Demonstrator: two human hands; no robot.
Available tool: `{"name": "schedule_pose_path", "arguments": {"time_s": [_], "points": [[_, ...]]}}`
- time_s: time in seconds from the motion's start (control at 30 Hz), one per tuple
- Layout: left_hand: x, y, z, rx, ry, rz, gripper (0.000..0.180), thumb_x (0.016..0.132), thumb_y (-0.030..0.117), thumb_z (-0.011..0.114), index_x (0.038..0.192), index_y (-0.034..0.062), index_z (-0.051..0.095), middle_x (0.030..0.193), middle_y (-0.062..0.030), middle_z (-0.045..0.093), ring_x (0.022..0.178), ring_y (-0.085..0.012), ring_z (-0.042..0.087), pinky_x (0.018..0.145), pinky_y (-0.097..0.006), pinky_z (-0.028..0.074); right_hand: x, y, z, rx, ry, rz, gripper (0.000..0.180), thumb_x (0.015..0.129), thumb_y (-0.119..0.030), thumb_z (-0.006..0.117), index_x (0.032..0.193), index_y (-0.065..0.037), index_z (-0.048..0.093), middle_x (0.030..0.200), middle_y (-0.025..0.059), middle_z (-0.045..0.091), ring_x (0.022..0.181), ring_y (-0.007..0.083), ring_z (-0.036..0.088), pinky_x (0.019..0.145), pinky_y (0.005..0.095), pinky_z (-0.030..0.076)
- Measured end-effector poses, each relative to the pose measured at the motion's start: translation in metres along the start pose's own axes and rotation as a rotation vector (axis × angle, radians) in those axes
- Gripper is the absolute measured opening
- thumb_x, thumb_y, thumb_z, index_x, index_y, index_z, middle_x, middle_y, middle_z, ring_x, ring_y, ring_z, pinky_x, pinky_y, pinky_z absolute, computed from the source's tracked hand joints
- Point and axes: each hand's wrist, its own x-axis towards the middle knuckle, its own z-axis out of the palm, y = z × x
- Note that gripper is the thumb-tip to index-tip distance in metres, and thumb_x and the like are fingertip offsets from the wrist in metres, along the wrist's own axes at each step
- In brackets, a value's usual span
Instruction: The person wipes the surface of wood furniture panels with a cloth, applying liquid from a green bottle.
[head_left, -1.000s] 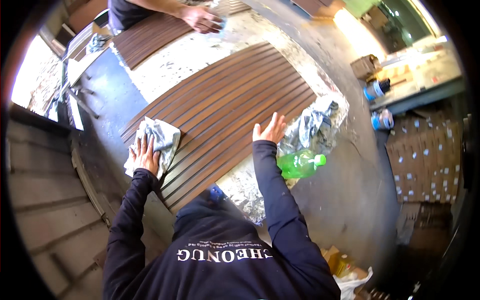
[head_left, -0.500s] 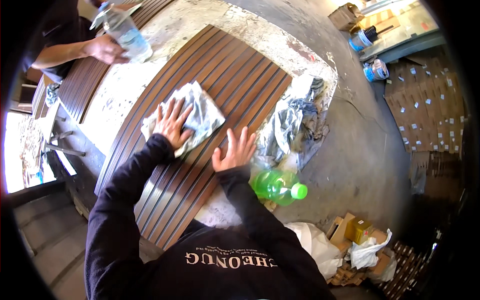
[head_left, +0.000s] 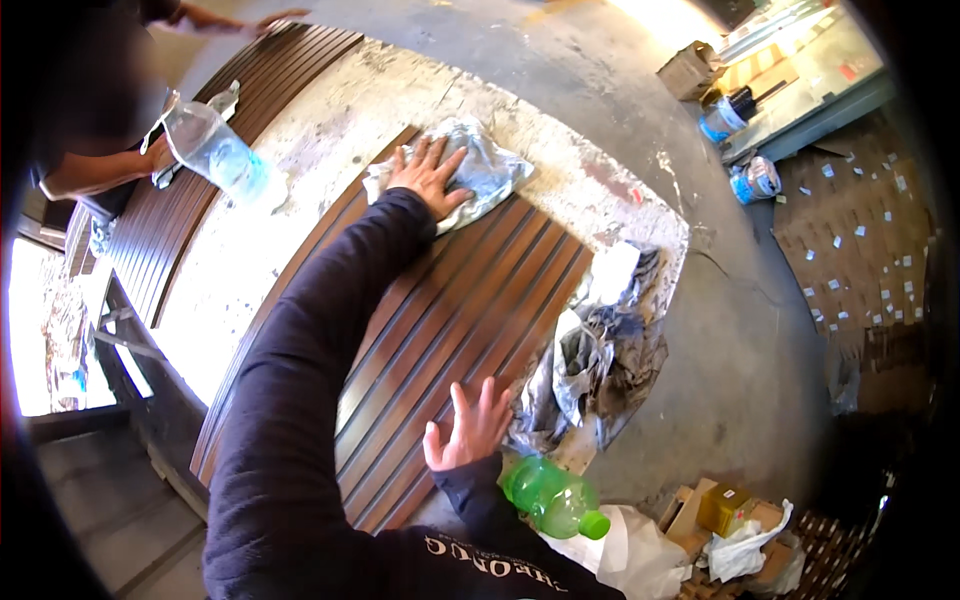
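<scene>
A brown grooved wooden panel (head_left: 465, 310) lies on a pale, stained tabletop (head_left: 330, 110). At its far end my left hand (head_left: 428, 178) lies flat with spread fingers, pressing on a whitish cloth (head_left: 497, 172) that hangs partly past the panel's edge. My right hand (head_left: 470, 432) holds nothing; its fingers are apart over the panel's right side. Just right of it is a heap of dirty grey and white rags (head_left: 595, 375). A green plastic bottle with a green cap (head_left: 552, 497) is beside my right forearm.
On the left, a co-worker's hand (head_left: 158, 158) is at a clear bottle (head_left: 228, 165) over the table. Beyond lies another grooved panel (head_left: 160, 250). Buckets (head_left: 752, 182) stand on the floor at the far right. Cardboard scraps and bags (head_left: 735, 535) lie at the near right.
My left hand has slid the cloth away from me to the panel's far end. The co-worker's clear bottle has shifted lower left and tilted more. My view has shifted a little.
</scene>
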Motion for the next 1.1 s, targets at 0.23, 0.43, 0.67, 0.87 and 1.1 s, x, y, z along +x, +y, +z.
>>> {"name": "schedule_pose_path", "arguments": {"time_s": [0.23, 0.43, 0.67, 0.87, 1.1], "points": [[-0.292, -0.090, -0.048, -0.046, -0.234, -0.033, 0.081, 0.077, 0.052, 0.052, 0.145, 0.0128, 0.030, 0.151, -0.0227, 0.019, 0.140, -0.0412, 0.014, 0.108, -0.062, 0.009, 0.002, 0.001, 0.004, 0.024, 0.012, 0.032, 0.062, 0.081, -0.041, 0.051, 0.137, -0.018, 0.042, 0.146, 0.0244, 0.026, 0.132, 0.0537, 0.021, 0.102, 0.0672, 0.018], [-0.306, -0.098, -0.044, 0.039, -0.186, -0.076, 0.086, 0.075, 0.052, 0.052, 0.145, 0.0097, 0.026, 0.152, -0.0226, 0.015, 0.141, -0.0417, 0.010, 0.109, -0.061, 0.004, 0.000, 0.000, 0.007, 0.032, -0.037, 0.010, 0.061, 0.082, -0.042, 0.049, 0.138, -0.018, 0.041, 0.147, 0.0245, 0.024, 0.132, 0.0543, 0.020, 0.101, 0.0681, 0.018], [-0.119, -0.088, -0.026, 0.054, -0.111, 0.081, 0.077, 0.083, 0.048, 0.054, 0.147, 0.0192, 0.022, 0.153, -0.0143, 0.018, 0.140, -0.0368, 0.016, 0.109, -0.062, 0.014, 0.002, -0.004, 0.001, 0.027, -0.035, -0.026, 0.060, 0.085, -0.042, 0.049, 0.137, -0.014, 0.041, 0.145, 0.0271, 0.024, 0.129, 0.0562, 0.022, 0.099, 0.0677, 0.023], [0.012, -0.063, 0.000, 0.005, -0.002, 0.077, 0.076, 0.082, 0.051, 0.056, 0.146, 0.0209, 0.026, 0.152, -0.0105, 0.023, 0.140, -0.0335, 0.018, 0.108, -0.061, 0.018, 0.003, -0.007, -0.001, 0.026, 0.015, -0.072, 0.060, 0.082, -0.040, 0.054, 0.134, -0.013, 0.044, 0.143, 0.0282, 0.027, 0.127, 0.0578, 0.023, 0.102, 0.0651, 0.023], [0.008, -0.047, -0.005, -0.118, 0.076, 0.018, 0.079, 0.081, 0.058, 0.053, 0.145, 0.0188, 0.028, 0.151, -0.0108, 0.026, 0.139, -0.0331, 0.020, 0.108, -0.060, 0.018, 0.007, -0.003, -0.002, -0.062, 0.058, -0.156, 0.061, 0.080, -0.038, 0.056, 0.133, -0.012, 0.043, 0.141, 0.0307, 0.027, 0.128, 0.0571, 0.022, 0.103, 0.0647, 0.021]]}}
